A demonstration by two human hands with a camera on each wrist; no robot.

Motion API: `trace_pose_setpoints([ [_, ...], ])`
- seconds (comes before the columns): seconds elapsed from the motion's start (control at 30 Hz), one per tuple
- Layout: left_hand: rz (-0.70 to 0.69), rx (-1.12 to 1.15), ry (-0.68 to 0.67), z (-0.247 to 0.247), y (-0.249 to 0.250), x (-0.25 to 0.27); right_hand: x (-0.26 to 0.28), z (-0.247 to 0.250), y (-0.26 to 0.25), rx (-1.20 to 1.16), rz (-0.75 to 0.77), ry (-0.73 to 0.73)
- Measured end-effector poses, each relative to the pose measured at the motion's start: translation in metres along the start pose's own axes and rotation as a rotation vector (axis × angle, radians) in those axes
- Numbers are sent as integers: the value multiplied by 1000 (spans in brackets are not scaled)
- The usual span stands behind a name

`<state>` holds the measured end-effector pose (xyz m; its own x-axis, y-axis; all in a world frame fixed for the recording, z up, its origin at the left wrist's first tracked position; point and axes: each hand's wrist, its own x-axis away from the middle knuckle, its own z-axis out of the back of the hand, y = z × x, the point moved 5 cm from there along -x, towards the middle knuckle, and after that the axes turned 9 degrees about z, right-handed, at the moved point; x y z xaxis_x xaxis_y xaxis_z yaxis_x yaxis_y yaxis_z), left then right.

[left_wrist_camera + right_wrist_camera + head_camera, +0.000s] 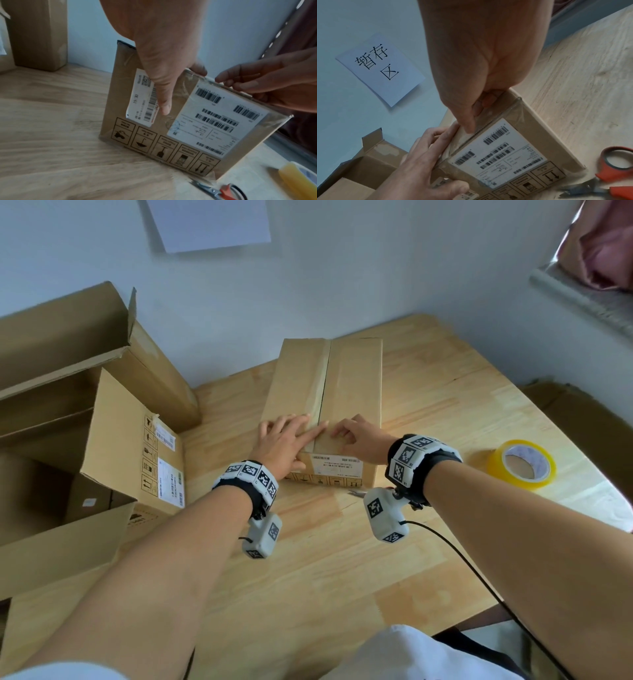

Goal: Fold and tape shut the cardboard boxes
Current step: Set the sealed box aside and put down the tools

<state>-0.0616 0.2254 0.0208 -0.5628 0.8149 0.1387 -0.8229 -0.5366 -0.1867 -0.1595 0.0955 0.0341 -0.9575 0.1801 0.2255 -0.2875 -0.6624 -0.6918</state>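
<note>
A closed cardboard box [352, 385] lies at the table's middle, with clear tape [320, 385] along its top seam and down over the labelled front face [214, 121]. My left hand [291, 440] lies flat on the top by the front edge. Its fingers are straight and its thumb [164, 105] runs down the front face. Just to its right, my right hand [349, 434] pinches the taped top front edge, curled fingers on top and thumb [469, 125] on the front. The yellowish tape roll [522, 463] rests on the table to the right, apart from both hands.
Large open cardboard boxes [85, 422] stand at the left against the wall. Orange-handled scissors [607, 174] lie on the wooden table [342, 559] just in front of the box. A paper sign [380, 69] hangs on the wall. A cable trails from my right wrist.
</note>
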Motion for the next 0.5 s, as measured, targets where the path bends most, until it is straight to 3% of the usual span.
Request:
trace_pose_setpoints([
  [0.07, 8, 10, -15, 0, 0, 1, 4, 4, 1, -10, 12, 36],
  [0.13, -5, 13, -16, 0, -2, 3, 14, 16, 14, -83, -27, 219],
  [0.2, -17, 4, -18, -2, -2, 5, 27, 28, 40, -155, -123, 453],
  [0.27, -9, 9, -15, -3, 0, 7, 41, 28, 67, -112, -256, 514],
  [0.33, 7, 31, -10, -4, 2, 8, 51, 13, 93, -34, -385, 402],
  [0.5, 13, 57, -11, -6, 2, 6, 54, -62, 118, 157, -469, -167],
])
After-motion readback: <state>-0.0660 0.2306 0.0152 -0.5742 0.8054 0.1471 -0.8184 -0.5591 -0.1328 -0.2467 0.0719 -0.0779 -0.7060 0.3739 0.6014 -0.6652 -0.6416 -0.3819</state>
